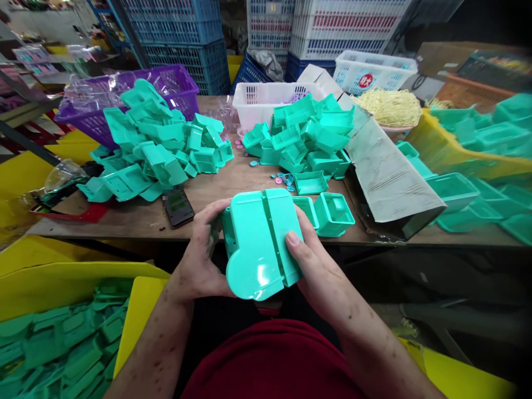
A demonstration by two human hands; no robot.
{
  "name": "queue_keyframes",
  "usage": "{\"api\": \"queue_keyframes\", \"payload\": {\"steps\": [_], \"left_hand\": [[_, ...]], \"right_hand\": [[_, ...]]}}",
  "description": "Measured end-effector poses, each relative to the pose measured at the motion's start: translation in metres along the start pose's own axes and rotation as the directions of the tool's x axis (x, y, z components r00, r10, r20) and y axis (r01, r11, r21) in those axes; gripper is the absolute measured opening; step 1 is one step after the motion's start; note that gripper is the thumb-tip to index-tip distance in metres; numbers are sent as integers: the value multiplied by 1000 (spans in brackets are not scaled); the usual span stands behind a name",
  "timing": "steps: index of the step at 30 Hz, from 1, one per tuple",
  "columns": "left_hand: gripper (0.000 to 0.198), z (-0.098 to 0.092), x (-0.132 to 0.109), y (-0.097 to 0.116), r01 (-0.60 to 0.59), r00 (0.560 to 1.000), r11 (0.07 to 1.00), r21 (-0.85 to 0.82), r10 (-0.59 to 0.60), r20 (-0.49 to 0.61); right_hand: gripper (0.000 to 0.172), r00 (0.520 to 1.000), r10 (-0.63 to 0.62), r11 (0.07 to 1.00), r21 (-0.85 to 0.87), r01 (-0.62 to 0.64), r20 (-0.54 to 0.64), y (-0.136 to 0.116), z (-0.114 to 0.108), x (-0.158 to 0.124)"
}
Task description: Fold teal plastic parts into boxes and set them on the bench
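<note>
Between my two hands, just in front of the table's near edge, is a glossy turquoise plastic housing (249, 238) with a rounded lobe at its lower left. A narrow gap runs down its face, setting off a strip on the right. My left hand (203, 257) grips its left side, fingers partly hidden behind it. My right hand (311, 249) holds the right side, thumb pressed on the strip. Just beyond the right hand, an open turquoise box-shaped part (333, 215) stands on the table. Whether the held piece is one part or two fitted together, I cannot tell.
Turquoise parts are heaped at the table's left (162, 144) and right (307, 133). A dark phone (178, 208) lies near the front edge. Behind are a purple basket (189, 88) and a white basket (257, 102). A cardboard box (390, 166) stands right; a yellow bin (83, 270) sits lower left.
</note>
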State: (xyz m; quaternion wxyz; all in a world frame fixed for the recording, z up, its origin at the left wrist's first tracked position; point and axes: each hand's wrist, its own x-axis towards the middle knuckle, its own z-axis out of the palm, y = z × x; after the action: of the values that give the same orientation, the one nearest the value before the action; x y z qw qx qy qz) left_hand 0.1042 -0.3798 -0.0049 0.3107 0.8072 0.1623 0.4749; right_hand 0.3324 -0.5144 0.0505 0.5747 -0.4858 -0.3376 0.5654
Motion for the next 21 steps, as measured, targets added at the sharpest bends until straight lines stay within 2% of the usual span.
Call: {"api": "queue_keyframes", "payload": {"steps": [5, 11, 17, 21], "left_hand": [[133, 4, 0, 3, -13, 999, 999, -52, 11, -31], [117, 8, -1, 9, 32, 996, 989, -144, -43, -75], [122, 10, 4, 9, 6, 998, 1000, 11, -5, -63], [122, 11, 0, 2, 18, 1000, 999, -27, -19, -7]], "right_hand": [[66, 996, -92, 983, -155, 94, 20, 0, -2, -2], [67, 993, -110, 979, -166, 116, 42, -3, -1, -3], [76, 990, -131, 970, -200, 138, 50, -6, 0, -3], [74, 986, -156, 954, -249, 165, 55, -9, 2, -4]]}}
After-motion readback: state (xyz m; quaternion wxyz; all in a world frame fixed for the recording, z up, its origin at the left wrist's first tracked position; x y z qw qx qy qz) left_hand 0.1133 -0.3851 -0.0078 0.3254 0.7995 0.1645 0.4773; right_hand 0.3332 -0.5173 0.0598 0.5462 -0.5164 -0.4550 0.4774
